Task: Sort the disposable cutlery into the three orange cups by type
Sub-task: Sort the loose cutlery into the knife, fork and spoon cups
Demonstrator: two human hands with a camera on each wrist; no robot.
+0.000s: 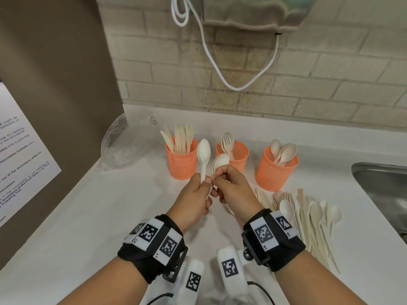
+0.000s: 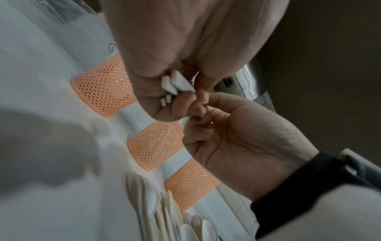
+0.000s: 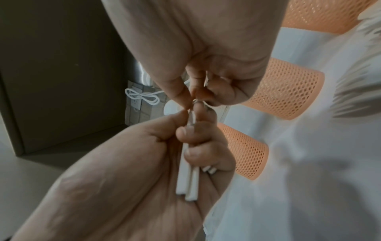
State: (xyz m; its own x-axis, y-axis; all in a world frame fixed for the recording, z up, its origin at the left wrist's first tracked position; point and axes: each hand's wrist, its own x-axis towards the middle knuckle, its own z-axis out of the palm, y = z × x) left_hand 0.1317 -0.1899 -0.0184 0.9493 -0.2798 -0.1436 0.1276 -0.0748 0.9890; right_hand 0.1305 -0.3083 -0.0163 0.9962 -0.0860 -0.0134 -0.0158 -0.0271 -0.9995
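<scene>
Three orange mesh cups stand in a row: the left cup holds knives, the middle cup forks, the right cup spoons. In front of them, above the counter, my left hand grips a white spoon upright by its handle. The wrist views show several white handles in that palm. My right hand touches the left and pinches the stems of nested spoons just below their bowls. A loose pile of cutlery lies right of my right wrist.
A steel sink opens at the right edge of the white counter. A crumpled clear plastic bag lies left of the cups, beside a brown cabinet carrying a paper notice. A white cable hangs on the brick wall.
</scene>
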